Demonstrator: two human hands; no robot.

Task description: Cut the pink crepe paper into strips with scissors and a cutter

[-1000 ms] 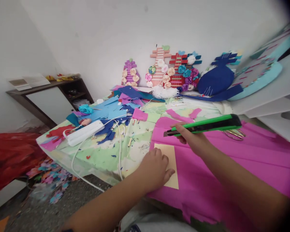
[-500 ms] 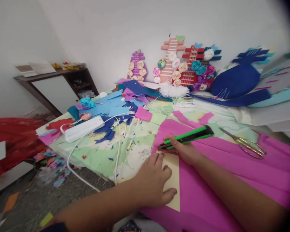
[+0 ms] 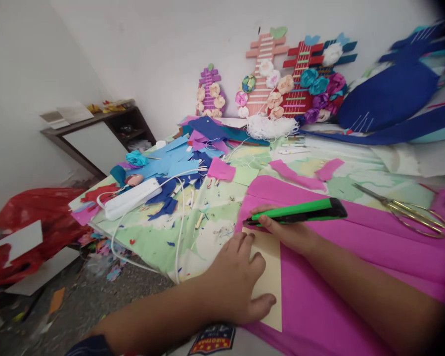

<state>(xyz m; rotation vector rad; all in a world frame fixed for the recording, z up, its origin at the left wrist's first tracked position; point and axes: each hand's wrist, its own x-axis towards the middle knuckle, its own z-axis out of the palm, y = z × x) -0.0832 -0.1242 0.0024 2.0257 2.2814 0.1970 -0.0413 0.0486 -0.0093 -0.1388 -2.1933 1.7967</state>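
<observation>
My right hand (image 3: pixel 287 233) is wrapped round a green and black box cutter (image 3: pixel 300 211), its tip low at the upper edge of a cream card (image 3: pixel 270 284). Spread over the card's left part, my left hand (image 3: pixel 241 279) lies with fingers apart and holds nothing. The card rests on a large magenta sheet (image 3: pixel 319 291) that covers the right of the table. Gold-handled scissors (image 3: pixel 404 210) lie partly open to the right. Whether the blade touches the card is too small to tell.
A white power strip (image 3: pixel 133 199) with its cable (image 3: pixel 181 227) lies left, by blue scraps (image 3: pixel 170 160). White string (image 3: pixel 270 127) and flower-decorated instrument shapes (image 3: pixel 267 74) stand at the wall. A cabinet (image 3: pixel 96 138) is far left.
The view has shifted, so the wall shapes sit higher and the scissors farther right. My left hand stays spread on the card, and my right hand still grips the cutter near the card's upper edge.
</observation>
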